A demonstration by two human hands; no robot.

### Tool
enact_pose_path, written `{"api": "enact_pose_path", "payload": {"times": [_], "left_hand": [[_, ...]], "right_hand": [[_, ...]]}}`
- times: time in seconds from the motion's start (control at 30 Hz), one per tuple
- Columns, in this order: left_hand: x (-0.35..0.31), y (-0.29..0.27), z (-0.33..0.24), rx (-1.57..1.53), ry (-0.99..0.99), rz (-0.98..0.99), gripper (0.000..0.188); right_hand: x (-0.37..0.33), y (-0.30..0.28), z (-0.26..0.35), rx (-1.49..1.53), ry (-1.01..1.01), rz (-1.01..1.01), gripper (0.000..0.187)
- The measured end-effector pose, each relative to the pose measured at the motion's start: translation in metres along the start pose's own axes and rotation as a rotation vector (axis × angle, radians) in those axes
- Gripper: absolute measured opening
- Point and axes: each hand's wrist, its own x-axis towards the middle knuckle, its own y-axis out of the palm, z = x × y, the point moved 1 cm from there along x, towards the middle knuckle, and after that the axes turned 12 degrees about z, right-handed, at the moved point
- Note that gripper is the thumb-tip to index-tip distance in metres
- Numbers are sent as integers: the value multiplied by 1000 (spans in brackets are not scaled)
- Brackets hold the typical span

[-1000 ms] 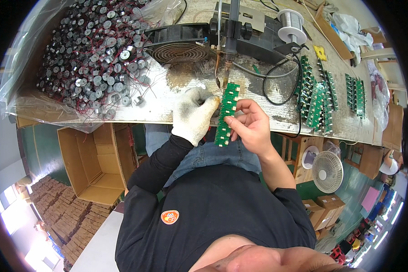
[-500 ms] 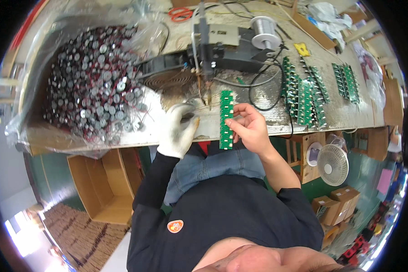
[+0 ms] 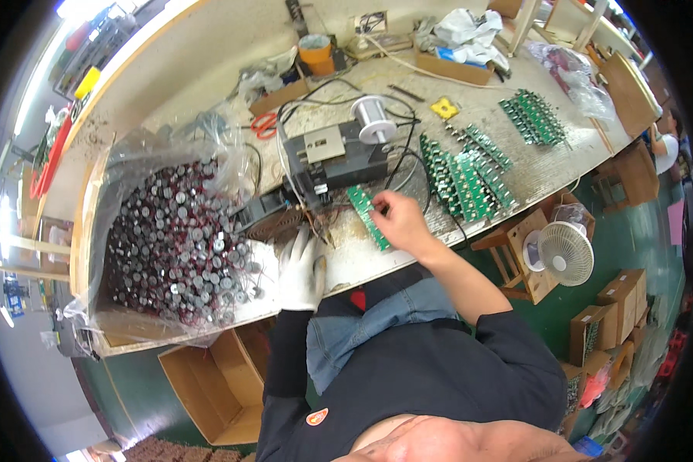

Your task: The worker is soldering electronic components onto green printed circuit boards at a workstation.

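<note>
My bare right hand [image 3: 400, 221] grips a long green circuit board strip [image 3: 359, 202] by its right edge, fingers and thumb closed. The strip slants in front of a black soldering machine [image 3: 346, 159] with a fan at its left. My left hand [image 3: 302, 271], in a white glove, is at the table's front edge beside the motor pile, fingers stretched toward the machine. Nothing shows in it, though its palm side is hidden. Many small round silver motors with red and black wires [image 3: 181, 239] fill a plastic-lined box to the left.
A solder wire spool [image 3: 373, 119] tops the machine. Several green board strips [image 3: 466, 181] lie to the right, with another group [image 3: 533, 117] farther back. Red scissors [image 3: 263, 125], an orange cup [image 3: 316, 54] and black cables [image 3: 423, 165] lie about. A white fan [image 3: 565, 254] stands beyond the front edge.
The view has swung, bringing more of the table's back into sight. My right hand still holds the strip, which now slants toward the machine. The left hand's curled fingers have straightened out.
</note>
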Motion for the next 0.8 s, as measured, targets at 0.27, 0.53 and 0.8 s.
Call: {"api": "enact_pose_path", "payload": {"times": [0.27, 0.53, 0.8], "left_hand": [[-52, -9, 5, -167, -129, -294, 28], [-74, 6, 25, -259, -239, -478, 12], [-74, 10, 22, -217, -272, -481, 13]], "right_hand": [[-17, -7, 23, -115, -98, -67, 18], [-27, -70, 47, 70, -75, -25, 13], [-13, -127, 24, 208, 102, -160, 18]]}}
